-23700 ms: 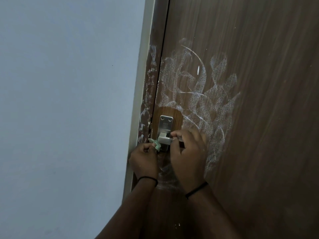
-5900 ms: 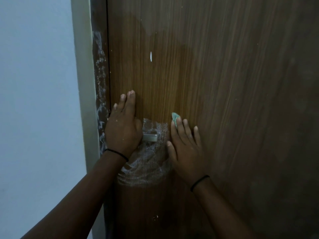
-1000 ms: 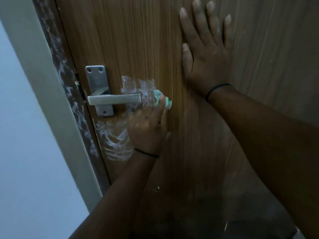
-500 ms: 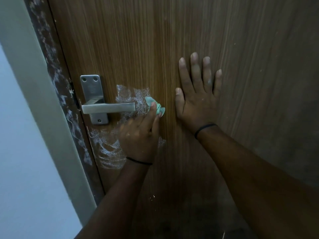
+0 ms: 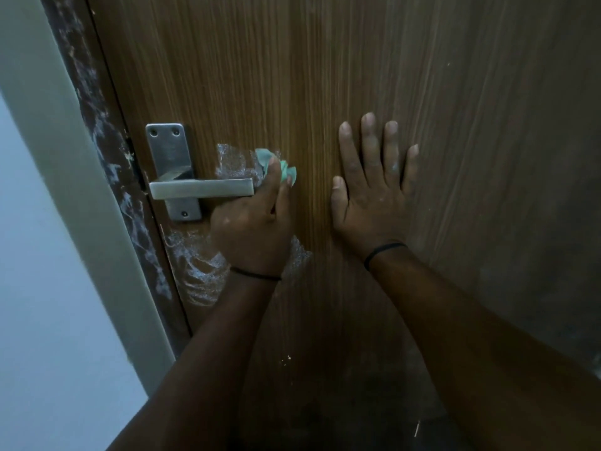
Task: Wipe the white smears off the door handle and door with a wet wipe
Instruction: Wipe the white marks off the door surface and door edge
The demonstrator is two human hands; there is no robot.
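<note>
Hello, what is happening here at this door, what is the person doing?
A person is cleaning white smears off a brown door. The left hand presses a crumpled green wet wipe against the door just past the tip of the metal handle. The right hand lies flat and open on the door beside it. White smears remain below the handle, a patch above the lever, and more along the door frame.
</note>
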